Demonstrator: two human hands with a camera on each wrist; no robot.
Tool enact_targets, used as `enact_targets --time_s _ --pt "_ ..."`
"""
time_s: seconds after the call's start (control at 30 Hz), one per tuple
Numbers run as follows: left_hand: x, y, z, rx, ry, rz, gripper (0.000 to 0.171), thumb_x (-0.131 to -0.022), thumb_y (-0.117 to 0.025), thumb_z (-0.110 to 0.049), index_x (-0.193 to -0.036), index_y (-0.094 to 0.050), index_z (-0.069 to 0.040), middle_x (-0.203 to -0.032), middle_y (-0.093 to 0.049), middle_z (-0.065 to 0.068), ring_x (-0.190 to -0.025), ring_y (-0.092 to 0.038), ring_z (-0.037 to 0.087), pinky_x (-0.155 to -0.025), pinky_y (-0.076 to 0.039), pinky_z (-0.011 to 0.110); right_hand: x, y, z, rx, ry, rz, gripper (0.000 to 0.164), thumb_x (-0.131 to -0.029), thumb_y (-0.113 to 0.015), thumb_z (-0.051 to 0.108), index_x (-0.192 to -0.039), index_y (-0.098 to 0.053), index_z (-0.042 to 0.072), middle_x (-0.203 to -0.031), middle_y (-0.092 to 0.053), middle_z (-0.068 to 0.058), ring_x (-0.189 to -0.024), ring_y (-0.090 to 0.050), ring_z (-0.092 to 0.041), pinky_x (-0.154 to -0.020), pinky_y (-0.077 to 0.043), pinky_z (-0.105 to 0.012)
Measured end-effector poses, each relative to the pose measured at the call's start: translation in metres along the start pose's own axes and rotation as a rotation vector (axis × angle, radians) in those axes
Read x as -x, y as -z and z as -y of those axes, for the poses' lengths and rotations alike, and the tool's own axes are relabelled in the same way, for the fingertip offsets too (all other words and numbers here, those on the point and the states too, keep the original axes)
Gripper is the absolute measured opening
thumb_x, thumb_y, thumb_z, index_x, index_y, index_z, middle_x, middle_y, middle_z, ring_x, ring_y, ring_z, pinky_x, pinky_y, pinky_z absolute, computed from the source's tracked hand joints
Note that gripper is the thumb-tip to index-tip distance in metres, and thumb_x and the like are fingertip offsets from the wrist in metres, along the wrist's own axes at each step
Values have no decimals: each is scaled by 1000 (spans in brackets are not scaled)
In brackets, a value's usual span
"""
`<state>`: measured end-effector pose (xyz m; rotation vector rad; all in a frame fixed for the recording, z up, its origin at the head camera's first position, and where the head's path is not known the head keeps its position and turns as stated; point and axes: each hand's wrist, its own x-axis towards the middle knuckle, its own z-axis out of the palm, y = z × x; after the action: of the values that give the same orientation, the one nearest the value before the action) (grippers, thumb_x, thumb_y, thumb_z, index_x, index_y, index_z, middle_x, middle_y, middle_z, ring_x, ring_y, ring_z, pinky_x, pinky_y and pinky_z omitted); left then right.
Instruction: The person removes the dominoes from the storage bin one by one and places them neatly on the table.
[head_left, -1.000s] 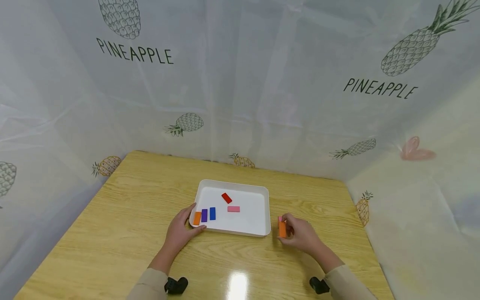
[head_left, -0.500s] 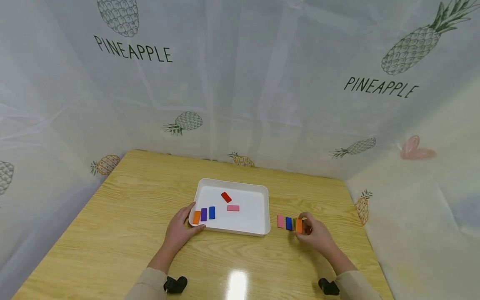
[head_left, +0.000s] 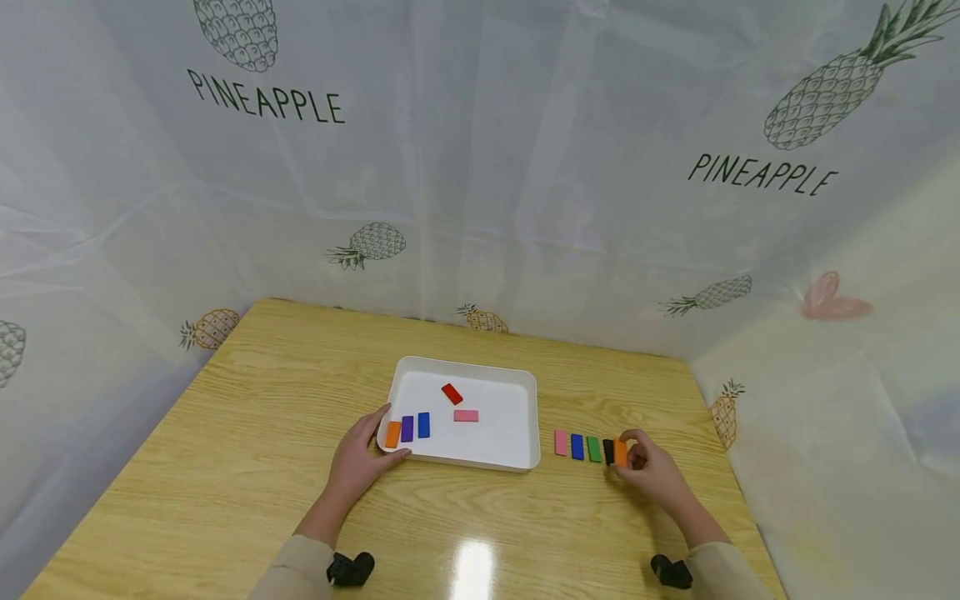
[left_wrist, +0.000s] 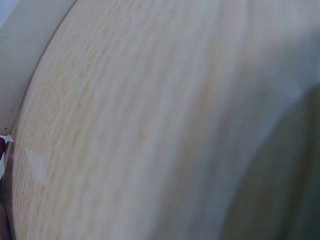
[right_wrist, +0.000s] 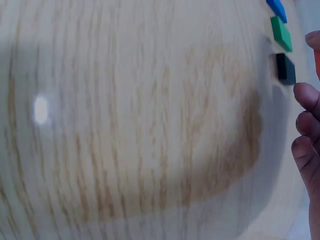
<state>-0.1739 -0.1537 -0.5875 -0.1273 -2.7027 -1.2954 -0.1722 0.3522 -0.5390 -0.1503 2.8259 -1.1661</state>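
Observation:
My right hand [head_left: 654,468] pinches an orange domino-shaped block [head_left: 620,452] between thumb and fingers, at the right end of a row on the table. To its left lie a black block [head_left: 608,452], a green block [head_left: 594,449], a blue block [head_left: 577,447] and a pink block [head_left: 561,442]. In the right wrist view, curled fingers [right_wrist: 307,122] show beside the black block [right_wrist: 286,69]. My left hand [head_left: 358,462] grips the near left corner of a white tray [head_left: 480,462], thumb along the front edge and fingers at the left side.
Inside the tray, an orange block [head_left: 393,434], a purple block [head_left: 407,428] and a blue block [head_left: 423,425] stand side by side at the left. A pink block [head_left: 466,416] and a tilted red block [head_left: 452,393] lie farther in. A pineapple-print curtain [head_left: 480,208] borders the wooden table [head_left: 315,358].
My right hand has moved rightward with the orange block from beside the tray. The pink, blue, green and black blocks have come into view in a row behind it. My left hand stays put.

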Motion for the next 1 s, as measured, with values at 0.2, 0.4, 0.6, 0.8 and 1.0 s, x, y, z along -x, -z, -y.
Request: enact_targets --time_s 0.2,0.4,0.6,0.8,1.0 --pt "-1 0 1 -5 1 0 95 -72 -82 -53 -149 -42 -15 -141 -50 15 -130 -44 39 -104 -35 59 0 3 -12 25 -15 -7 45 -83 -76 9 -121 -52 5 -75 -51 -3 -63 -45 -14 -54 -39 -27" --pt "-1 0 3 -4 7 0 94 -72 -81 -54 -149 -42 -16 -141 -50 14 -130 -43 38 -104 -35 59 -2 4 -20 -4 -46 -11 44 -83 -75 8 -121 -53 4 -80 -54 -5 -67 -47 -15 -57 -41 -26" --pt "-1 0 1 7 2 -5 94 -72 -82 -54 -149 -43 -15 -140 -51 14 -129 -44 39 -104 -36 59 -4 4 -28 -79 -67 -15 43 -85 -72 6 -123 -51 1 -82 -55 -7 -68 -49 -16 -59 -43 -27" --pt "0 -1 -1 4 17 5 95 -72 -81 -55 -149 -42 -15 -142 -49 15 -131 -43 38 -105 -35 59 -5 6 -36 -107 -27 11 43 -85 -74 7 -121 -52 0 -77 -52 -6 -64 -47 -12 -58 -42 -25" --pt "1 0 -2 15 21 1 95 -72 -81 -55 -149 -43 -16 -141 -50 15 -130 -43 39 -104 -35 60 -7 10 -36 -134 -5 57 47 -86 -75 12 -123 -51 -1 -76 -50 -6 -62 -45 -12 -59 -40 -26"
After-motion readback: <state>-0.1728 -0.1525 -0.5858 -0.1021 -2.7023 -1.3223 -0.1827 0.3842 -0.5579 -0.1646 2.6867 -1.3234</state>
